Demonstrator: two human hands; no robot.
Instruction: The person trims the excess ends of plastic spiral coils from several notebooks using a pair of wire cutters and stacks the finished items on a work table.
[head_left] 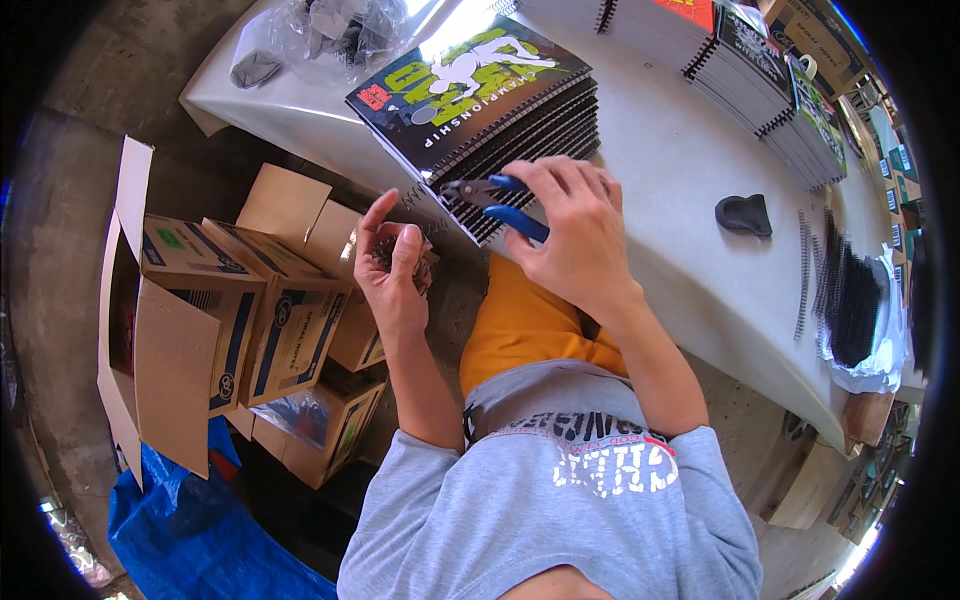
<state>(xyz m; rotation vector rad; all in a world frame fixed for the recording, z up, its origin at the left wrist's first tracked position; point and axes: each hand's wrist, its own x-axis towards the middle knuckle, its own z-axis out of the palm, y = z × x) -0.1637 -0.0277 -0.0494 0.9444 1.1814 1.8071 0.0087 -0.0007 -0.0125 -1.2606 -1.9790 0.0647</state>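
Note:
My right hand (580, 225) grips blue-handled cutting pliers (515, 205), whose dark jaws point left at the near corner of a stack of spiral notebooks (470, 95). The top notebook has a dark cover with a white figure and green shapes. My left hand (395, 275) is just left of that corner, its forefinger raised and its thumb apart. A clump of dark, curly coil scraps (386, 252) lies in its curled fingers, partly hidden. Loose black coil loops (415, 203) show between the left fingers and the stack.
The pale table (660, 200) also bears more notebook stacks (745, 90), a black horseshoe-shaped object (743, 215), a pile of black spiral coils (853, 295) and a clear plastic bag (340, 40). Open cardboard boxes (250, 300) stand at left, beside a blue tarp (200, 530).

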